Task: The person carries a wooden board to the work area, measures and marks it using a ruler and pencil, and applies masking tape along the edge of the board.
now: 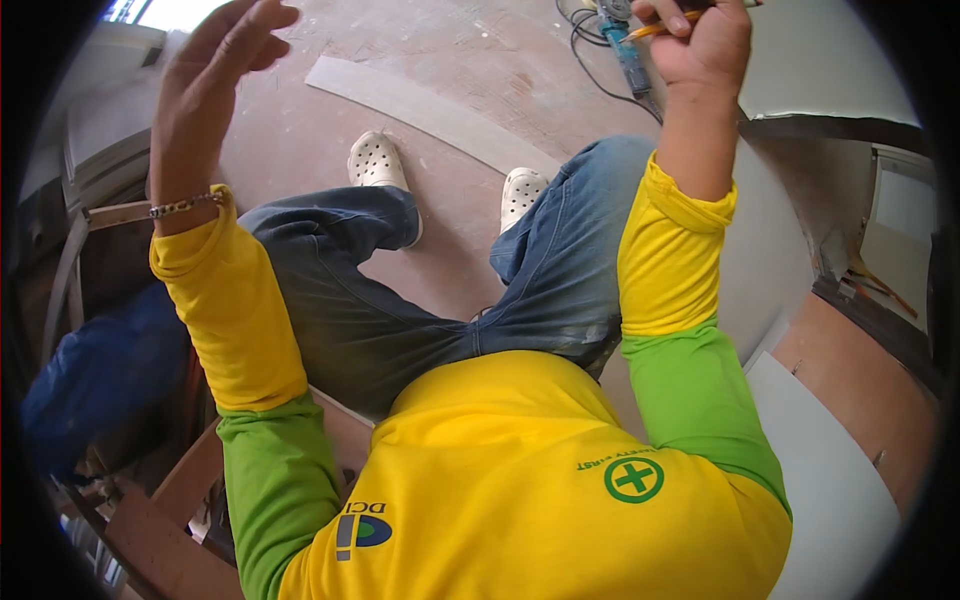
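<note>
Pencil (646, 32), slim, yellow, pinched by right hand (706, 48); left hand (222, 50) loosely uncurled, empty.

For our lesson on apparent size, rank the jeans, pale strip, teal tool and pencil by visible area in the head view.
1. Jeans
2. Pale strip
3. Teal tool
4. Pencil, partly hidden by the right hand

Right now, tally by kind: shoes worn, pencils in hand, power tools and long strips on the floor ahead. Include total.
White perforated clogs: 2
Orange-yellow pencil in the right hand: 1
Teal corded power tool: 1
Long pale flat strip: 1
Total: 5
</note>
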`<action>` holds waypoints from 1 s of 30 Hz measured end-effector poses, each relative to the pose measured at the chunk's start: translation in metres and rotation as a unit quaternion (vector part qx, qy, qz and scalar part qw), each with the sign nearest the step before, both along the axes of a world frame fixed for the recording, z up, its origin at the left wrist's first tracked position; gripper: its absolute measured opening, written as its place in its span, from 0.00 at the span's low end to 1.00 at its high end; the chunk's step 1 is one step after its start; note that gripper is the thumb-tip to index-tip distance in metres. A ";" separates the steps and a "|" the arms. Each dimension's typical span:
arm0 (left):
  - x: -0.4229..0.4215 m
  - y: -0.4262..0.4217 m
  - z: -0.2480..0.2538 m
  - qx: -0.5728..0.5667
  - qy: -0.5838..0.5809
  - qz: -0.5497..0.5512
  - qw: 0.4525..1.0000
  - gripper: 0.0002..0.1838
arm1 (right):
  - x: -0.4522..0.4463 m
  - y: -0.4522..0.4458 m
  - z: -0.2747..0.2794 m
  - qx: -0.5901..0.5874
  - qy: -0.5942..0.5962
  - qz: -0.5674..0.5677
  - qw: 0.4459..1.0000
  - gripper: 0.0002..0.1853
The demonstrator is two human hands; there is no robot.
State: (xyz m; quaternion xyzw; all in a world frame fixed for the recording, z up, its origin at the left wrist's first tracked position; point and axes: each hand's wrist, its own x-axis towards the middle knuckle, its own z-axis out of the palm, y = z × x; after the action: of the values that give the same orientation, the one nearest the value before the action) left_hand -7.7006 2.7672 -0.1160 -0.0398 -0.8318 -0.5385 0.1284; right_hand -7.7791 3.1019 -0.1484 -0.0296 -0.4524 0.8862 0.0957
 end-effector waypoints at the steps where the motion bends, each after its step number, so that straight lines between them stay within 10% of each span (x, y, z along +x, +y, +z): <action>1: -0.001 0.004 -0.006 0.022 -0.004 -0.099 0.995 0.21 | -0.006 0.002 -0.007 -0.001 -0.020 -0.005 1.000 0.11; 7: 0.090 0.173 -0.033 0.109 -0.494 -0.569 0.649 0.32 | -0.045 0.001 -0.046 -0.007 -0.132 0.047 0.990 0.13; 10: 0.123 0.194 -0.068 0.077 -0.463 -0.722 0.509 0.34 | -0.041 -0.009 -0.045 0.035 -0.150 0.000 0.988 0.14; 12: 0.107 0.183 -0.080 0.110 -0.465 -0.474 0.740 0.28 | -0.044 0.004 -0.053 0.045 -0.163 0.010 0.986 0.14; 14: 0.062 0.144 -0.098 -0.028 0.096 -0.244 0.964 0.17 | -0.037 0.009 -0.047 0.021 -0.159 -0.014 0.987 0.14; 15: 0.030 0.123 -0.089 0.041 0.171 -0.066 0.982 0.22 | -0.034 0.012 -0.044 0.018 -0.163 -0.018 0.986 0.14; 18: 0.012 0.074 -0.037 0.351 0.025 -0.148 0.924 0.29 | -0.032 0.013 -0.043 0.017 -0.168 -0.025 0.985 0.14; 24: 0.098 0.156 -0.064 0.317 -0.405 -0.536 0.670 0.33 | -0.045 0.024 -0.053 -0.020 -0.156 0.011 0.988 0.15; 26: 0.120 0.168 -0.072 0.028 -0.175 -0.639 0.748 0.25 | -0.035 0.025 -0.051 0.065 -0.103 -0.007 0.993 0.18; 30: 0.108 0.161 -0.023 0.074 -0.001 -0.598 0.798 0.17 | -0.037 0.064 -0.084 0.060 -0.158 -0.042 0.985 0.18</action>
State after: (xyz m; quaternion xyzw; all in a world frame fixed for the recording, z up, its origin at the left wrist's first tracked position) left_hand -7.5924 2.9286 -0.1385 -0.5190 -0.6004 -0.5681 -0.2178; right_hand -7.8158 3.1659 -0.2329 -0.1823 -0.5126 0.8368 0.0613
